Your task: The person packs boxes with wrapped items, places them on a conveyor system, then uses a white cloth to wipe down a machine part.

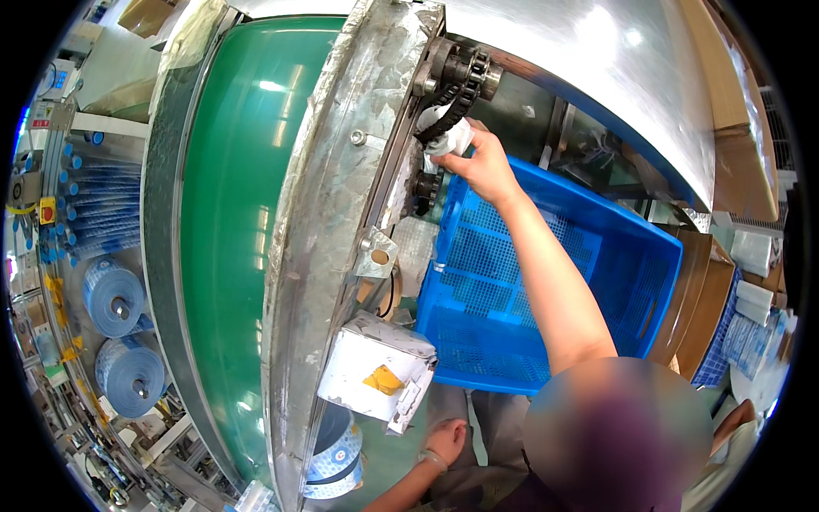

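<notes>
My right hand point(485, 162) is stretched forward to the side of the conveyor, its fingers closed on a crumpled white cloth point(450, 141). The cloth presses up against a dark drive chain point(452, 113), which runs over a sprocket point(486, 75). A second, smaller sprocket point(426, 186) sits just below. Under my right forearm is a blue plastic crate point(478, 328) with a mesh bottom. Low in the view, my left hand point(446, 441) is curled closed beside my leg, with a band at its wrist. Nothing shows in it.
A green conveyor belt point(235, 213) runs along the left, edged by a worn metal rail point(320, 196). A white box point(375, 371) juts from that rail near me. Blue film rolls point(115, 299) stand beyond the belt. Cardboard point(687, 299) lies right of the crate; a metal surface point(614, 51) is ahead.
</notes>
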A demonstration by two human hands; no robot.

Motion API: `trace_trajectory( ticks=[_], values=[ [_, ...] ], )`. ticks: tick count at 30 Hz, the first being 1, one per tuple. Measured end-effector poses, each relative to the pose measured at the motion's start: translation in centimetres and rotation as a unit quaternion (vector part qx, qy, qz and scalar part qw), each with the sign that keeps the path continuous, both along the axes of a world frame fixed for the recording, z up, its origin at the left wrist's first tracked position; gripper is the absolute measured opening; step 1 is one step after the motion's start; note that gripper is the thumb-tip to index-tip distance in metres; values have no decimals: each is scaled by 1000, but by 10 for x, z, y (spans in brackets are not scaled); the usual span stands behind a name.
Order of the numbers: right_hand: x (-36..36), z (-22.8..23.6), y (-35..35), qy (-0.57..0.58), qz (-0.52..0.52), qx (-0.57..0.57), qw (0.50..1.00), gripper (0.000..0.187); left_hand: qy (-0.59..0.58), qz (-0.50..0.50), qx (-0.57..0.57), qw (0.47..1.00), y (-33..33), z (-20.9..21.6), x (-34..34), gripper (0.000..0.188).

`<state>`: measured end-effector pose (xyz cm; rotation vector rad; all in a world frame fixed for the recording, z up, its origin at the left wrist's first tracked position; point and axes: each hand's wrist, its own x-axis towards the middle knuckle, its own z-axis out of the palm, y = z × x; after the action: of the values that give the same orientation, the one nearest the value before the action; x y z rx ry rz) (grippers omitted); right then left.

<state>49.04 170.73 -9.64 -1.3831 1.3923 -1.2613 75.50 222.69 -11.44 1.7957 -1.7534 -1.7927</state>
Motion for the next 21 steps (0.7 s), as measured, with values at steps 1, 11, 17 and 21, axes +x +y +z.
trace_trajectory(
  ticks=[1,11,17,21],
  values=[
    [1,4,0,-7,3,5,1000,26,-19,-20,5,1000,0,-1,0,18],
    [4,11,-3,-23,-11,-5,1000,19,2,-18,50,999,-20,12,-2,18],
    [4,28,0,25,-6,-28,999,18,-25,-50,35,998,-37,27,-5,16],
    [6,27,-1,28,-10,-19,999,18,-24,-52,42,998,-36,27,-5,17]
  ],
)
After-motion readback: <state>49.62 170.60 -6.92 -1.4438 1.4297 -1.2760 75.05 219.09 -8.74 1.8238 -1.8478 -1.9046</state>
